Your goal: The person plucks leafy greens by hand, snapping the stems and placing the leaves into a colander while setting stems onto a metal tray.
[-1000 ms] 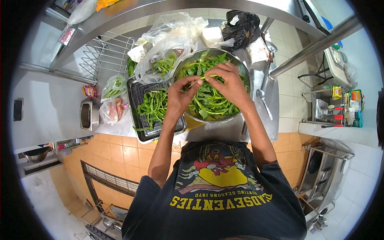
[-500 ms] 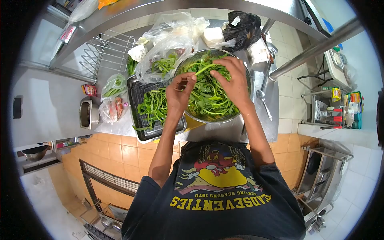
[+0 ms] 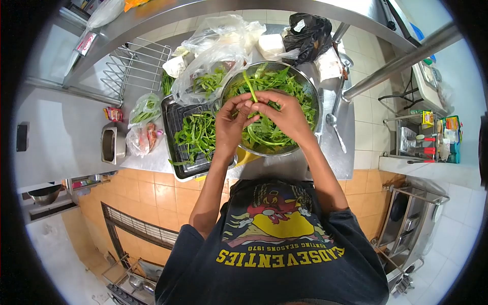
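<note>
A pale green vegetable stem (image 3: pixel 249 85) stands up between my two hands, over a round metal colander (image 3: pixel 318 109). My left hand (image 3: pixel 233 122) pinches it near its lower end, and my right hand (image 3: pixel 284 113) closes on it from the other side, fingertips touching the left ones. Leafy greens (image 3: pixel 295 94) fill the colander below. To the left, a black tray (image 3: pixel 172 114) holds more leafy greens (image 3: pixel 195 133). A clear plastic bag (image 3: pixel 185 94) with greens inside lies against the colander's left side.
Behind the colander are a white block-like package (image 3: pixel 271 46) and a black plastic bag (image 3: pixel 307 38). A spoon (image 3: pixel 335 132) lies on the right of the steel table (image 3: pixel 284 168). Left are a wire rack (image 3: pixel 137 71) and a metal container (image 3: pixel 113 144). A shelf edge (image 3: pixel 229 11) crosses overhead.
My right hand has moved left and down to meet my left hand. The stem, earlier slanting to the right between the hands, now points up and away from me.
</note>
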Demonstrator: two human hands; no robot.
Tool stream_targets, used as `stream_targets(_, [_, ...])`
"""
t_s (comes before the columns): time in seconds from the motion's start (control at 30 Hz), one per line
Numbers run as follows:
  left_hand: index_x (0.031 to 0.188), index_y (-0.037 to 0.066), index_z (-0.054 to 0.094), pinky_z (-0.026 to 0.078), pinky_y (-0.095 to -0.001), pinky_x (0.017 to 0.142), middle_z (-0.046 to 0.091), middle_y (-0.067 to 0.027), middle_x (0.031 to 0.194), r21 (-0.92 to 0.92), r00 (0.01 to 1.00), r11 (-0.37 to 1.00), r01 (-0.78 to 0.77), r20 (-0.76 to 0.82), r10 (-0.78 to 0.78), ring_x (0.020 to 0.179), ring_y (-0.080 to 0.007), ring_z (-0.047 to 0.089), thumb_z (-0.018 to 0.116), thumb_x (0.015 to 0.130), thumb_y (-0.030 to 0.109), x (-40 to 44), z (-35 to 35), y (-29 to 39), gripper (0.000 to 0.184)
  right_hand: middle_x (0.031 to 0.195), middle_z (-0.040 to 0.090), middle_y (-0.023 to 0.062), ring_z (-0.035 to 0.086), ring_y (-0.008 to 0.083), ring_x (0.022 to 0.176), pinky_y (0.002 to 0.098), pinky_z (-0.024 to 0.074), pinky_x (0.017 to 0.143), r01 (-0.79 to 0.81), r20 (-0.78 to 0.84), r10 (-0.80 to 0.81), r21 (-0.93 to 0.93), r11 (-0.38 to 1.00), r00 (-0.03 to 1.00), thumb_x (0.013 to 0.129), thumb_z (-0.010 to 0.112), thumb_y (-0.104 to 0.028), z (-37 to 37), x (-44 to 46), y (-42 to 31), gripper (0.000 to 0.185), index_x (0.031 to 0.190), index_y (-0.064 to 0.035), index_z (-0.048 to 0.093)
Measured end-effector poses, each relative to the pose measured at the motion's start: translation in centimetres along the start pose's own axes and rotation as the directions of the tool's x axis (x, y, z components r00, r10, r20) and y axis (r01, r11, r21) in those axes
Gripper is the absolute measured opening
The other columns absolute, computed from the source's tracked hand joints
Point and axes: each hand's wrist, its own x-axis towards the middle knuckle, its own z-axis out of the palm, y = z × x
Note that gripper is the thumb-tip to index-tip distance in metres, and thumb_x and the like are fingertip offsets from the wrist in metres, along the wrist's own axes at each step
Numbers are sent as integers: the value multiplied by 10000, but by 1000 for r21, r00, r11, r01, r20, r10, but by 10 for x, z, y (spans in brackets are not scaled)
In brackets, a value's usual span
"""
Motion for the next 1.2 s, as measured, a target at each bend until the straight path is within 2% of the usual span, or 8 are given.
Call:
stream_targets(0.1, [1239, 62, 592, 569, -289, 729, 644, -46, 1051, 81, 994, 992, -98, -34, 101, 971, -151, 629, 677, 928, 169, 0, -2, -3, 339, 891, 682, 111, 610, 238, 875, 363, 449, 816, -6, -51, 2, -87, 996, 999, 867, 691, -122, -1, 1, 5, 216, 1068, -45, 712])
stream_targets(0.13, [1223, 77, 612, 549, -311, 749, 644, -46, 1050, 344, 963, 913, -218, -78, 259, 968, -167, 622, 694, 911, 178, -1, 0, 1, 338, 890, 676, 112, 607, 253, 872, 371, 448, 822, 42, -36, -49, -179, 983, 998, 865, 689, -119, -4, 1, 5, 207, 1059, -51, 715])
stream_targets(0.2, [1191, 107, 651, 509, -355, 787, 644, -45, 1048, 782, 829, 531, -326, -33, 558, 962, -199, 606, 727, 877, 195, -5, 5, 17, 335, 889, 664, 112, 602, 284, 868, 388, 444, 833, 137, 11, -142, -355, 925, 990, 862, 686, -114, -9, 2, 2, 189, 1040, -64, 722])
stream_targets(0.3, [1087, 139, 718, 415, -395, 865, 660, -30, 1009, 912, 692, 21, -409, 295, 659, 944, -230, 585, 767, 820, 219, -5, -2, 28, 283, 873, 647, 108, 587, 317, 877, 405, 442, 849, 270, 38, -286, -470, 840, 957, 860, 679, -122, -11, 1, -2, 170, 1017, -79, 728])
stream_targets(0.4, [976, 152, 756, 365, -387, 914, 679, -18, 963, 890, 782, 185, -416, 246, 573, 945, -224, 594, 780, 802, 224, -2, -9, 19, 190, 895, 655, 106, 600, 308, 890, 390, 442, 842, 257, -31, -302, -446, 858, 953, 859, 681, -88, -9, 3, 1, 159, 1006, -34, 708])
stream_targets(0.8, [925, 90, 734, 418, -350, 818, 688, -69, 868, 778, 865, 463, -424, 197, 461, 865, -215, 605, 766, 817, 153, 3, -6, 12, 130, 854, 620, 69, 583, 278, 861, 380, 414, 836, 377, 53, -397, -453, 808, 916, 828, 705, -107, -16, 1, 1, 104, 907, -48, 672])
stream_targets(1.0, [935, 35, 706, 438, -236, 775, 661, 7, 857, 370, 992, 923, -107, 105, 74, 805, -98, 584, 694, 909, 156, 6, -11, 2, 125, 845, 621, 59, 577, 229, 842, 342, 430, 813, 338, -3, -353, -282, 898, 936, 822, 690, -49, -12, -1, 7, 78, 892, -35, 660])
stream_targets(1.2, [981, 87, 678, 415, -224, 782, 641, 47, 920, -159, 977, 973, 170, 153, -146, 861, -53, 545, 648, 947, 214, -1, -10, -9, 135, 838, 629, 63, 592, 228, 836, 341, 434, 824, 311, -58, -321, -135, 941, 945, 807, 704, -53, -3, -3, 9, 88, 877, -36, 654])
